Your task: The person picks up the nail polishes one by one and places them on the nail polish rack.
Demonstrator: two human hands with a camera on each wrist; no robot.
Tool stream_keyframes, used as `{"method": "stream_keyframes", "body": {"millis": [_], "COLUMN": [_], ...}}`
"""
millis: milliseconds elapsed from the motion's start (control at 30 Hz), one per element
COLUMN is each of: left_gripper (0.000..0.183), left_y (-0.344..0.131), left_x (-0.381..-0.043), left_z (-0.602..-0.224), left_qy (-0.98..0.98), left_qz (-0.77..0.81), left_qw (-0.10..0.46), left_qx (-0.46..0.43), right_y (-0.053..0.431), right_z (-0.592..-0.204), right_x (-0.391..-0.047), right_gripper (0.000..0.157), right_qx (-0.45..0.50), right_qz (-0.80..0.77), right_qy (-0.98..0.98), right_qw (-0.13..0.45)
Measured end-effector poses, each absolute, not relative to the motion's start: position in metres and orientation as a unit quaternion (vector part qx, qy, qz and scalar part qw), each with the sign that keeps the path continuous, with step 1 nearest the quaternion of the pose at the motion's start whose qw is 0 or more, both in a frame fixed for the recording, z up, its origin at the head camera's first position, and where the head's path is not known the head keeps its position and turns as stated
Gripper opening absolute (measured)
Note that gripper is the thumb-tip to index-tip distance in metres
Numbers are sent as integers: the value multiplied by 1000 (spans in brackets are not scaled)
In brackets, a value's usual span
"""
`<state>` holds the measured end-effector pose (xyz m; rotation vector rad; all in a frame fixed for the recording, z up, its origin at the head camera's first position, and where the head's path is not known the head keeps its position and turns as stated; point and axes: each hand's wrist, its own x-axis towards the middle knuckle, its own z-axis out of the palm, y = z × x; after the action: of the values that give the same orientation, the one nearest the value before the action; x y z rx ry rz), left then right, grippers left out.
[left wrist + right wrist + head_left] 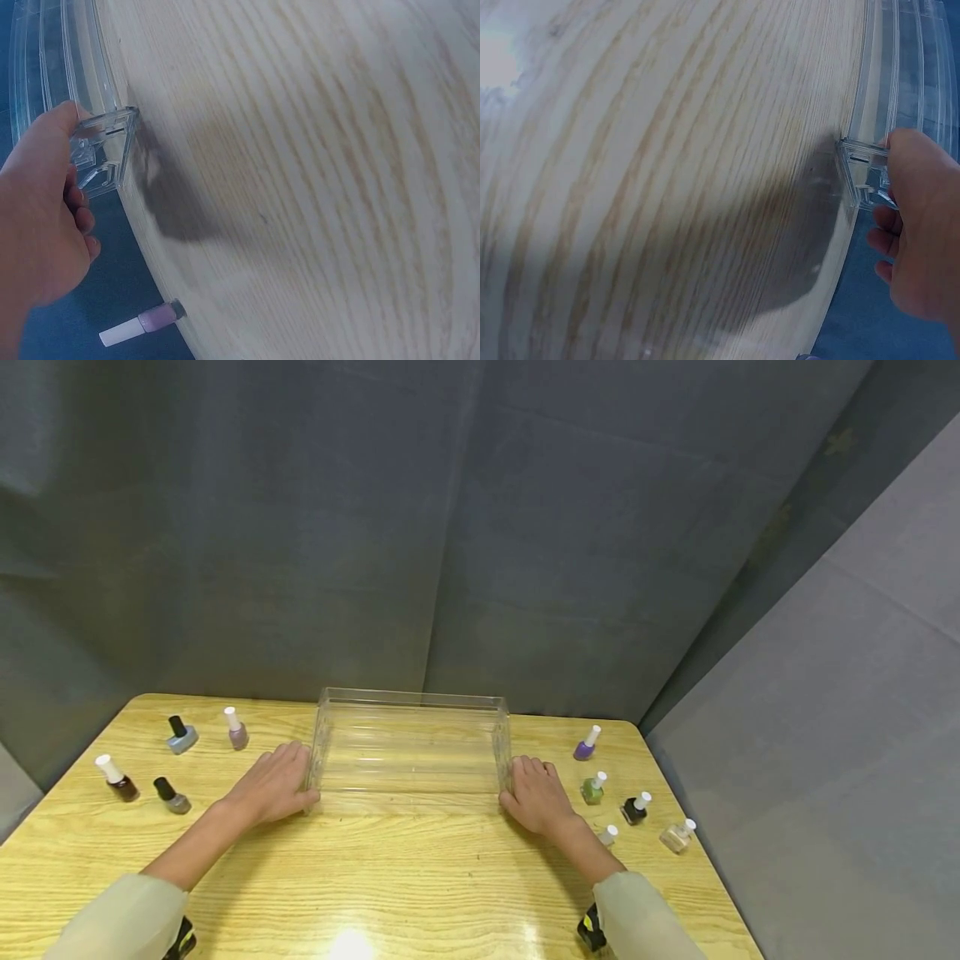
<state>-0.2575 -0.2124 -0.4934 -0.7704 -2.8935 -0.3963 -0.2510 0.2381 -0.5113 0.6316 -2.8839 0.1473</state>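
A clear plastic stepped display rack (412,697) stands at the far middle of the wooden table. My left hand (276,783) grips its left end, and my right hand (537,793) grips its right end. In the left wrist view, the thumb of the left hand (45,202) lies along the rack's end panel (112,150) with the fingers curled beneath. The right wrist view has the right hand (926,225) pinching the opposite end panel (859,172) the same way. Whether the rack's base touches the table is hard to tell.
Left on the table (405,877) are nail polish bottles: pale blue (182,741), lilac (238,735), dark (124,788) and grey (177,803). Rightward stand purple (583,750), green (592,792), black (633,812) and beige (677,837) ones; another (609,835) is partly behind my forearm. Grey cloth (375,527) hangs behind.
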Motion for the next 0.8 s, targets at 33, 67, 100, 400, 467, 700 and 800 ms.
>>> {"method": "stream_keyframes", "body": {"millis": [33, 67, 100, 400, 467, 700, 800], "left_gripper": [37, 37, 36, 35, 35, 37, 37], "left_y": [-212, -212, -212, -210, -209, -208, -207], "left_x": [-257, -257, -257, -255, -255, -253, -252], "left_z": [-493, -493, -492, -498, -498, -496, -495], "left_qy": [-956, -956, -956, -959, -960, -963, -964], "left_qz": [-134, -136, -139, -142, -139, -113, -101], "left_qw": [60, 59, 58, 54, 55, 69, 76], "left_qx": [-253, -252, -250, -240, -238, -234, -234], "right_y": [238, 237, 237, 238, 239, 245, 252], "right_z": [-510, -510, -509, -506, -501, -469, -454], "right_x": [-251, -251, -251, -250, -248, -234, -226], "right_gripper": [22, 22, 22, 27, 29, 35, 28], "right_qx": [211, 209, 207, 197, 188, 155, 158], "right_qz": [52, 49, 48, 33, 51, 103, 123], "right_qy": [-972, -973, -974, -976, -978, -981, -978], "right_qw": [89, 86, 83, 81, 70, 47, 55]}}
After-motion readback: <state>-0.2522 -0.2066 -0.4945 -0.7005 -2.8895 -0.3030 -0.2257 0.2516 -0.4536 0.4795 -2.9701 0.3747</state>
